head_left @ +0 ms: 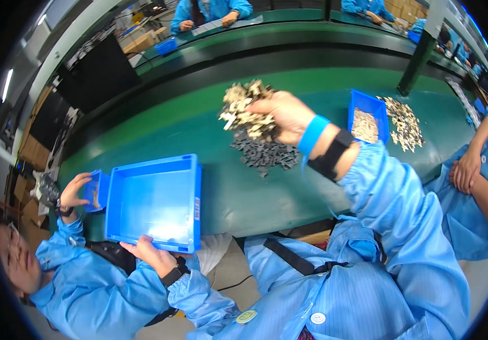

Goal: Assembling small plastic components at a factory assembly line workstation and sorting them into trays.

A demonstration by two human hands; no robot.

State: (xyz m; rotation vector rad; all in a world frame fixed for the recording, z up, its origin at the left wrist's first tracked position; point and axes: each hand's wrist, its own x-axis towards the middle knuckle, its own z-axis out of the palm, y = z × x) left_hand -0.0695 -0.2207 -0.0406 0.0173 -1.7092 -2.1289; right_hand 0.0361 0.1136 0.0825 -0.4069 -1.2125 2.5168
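My right hand (286, 116) is raised over the table, closed round a heaped clump of small beige-and-black pieces (248, 107). Under and beyond that hand lies a pile of small dark grey pieces (266, 153) on the green tabletop. To the left, a large shallow blue tray (197, 195) reaches to the table's near edge, with nothing seen inside but glare. My left hand (152, 256) grips the tray's near wall, its thumb along the rim and the other fingers partly hidden.
A co-worker's hand (74, 192) at the left touches a small blue bin (101, 190). At the right stand another blue bin (384, 133) of beige pieces and a loose scatter (404, 122) of beige and dark ones. A post (417, 65) rises at the far edge. Another person's hands (466, 170) rest at right.
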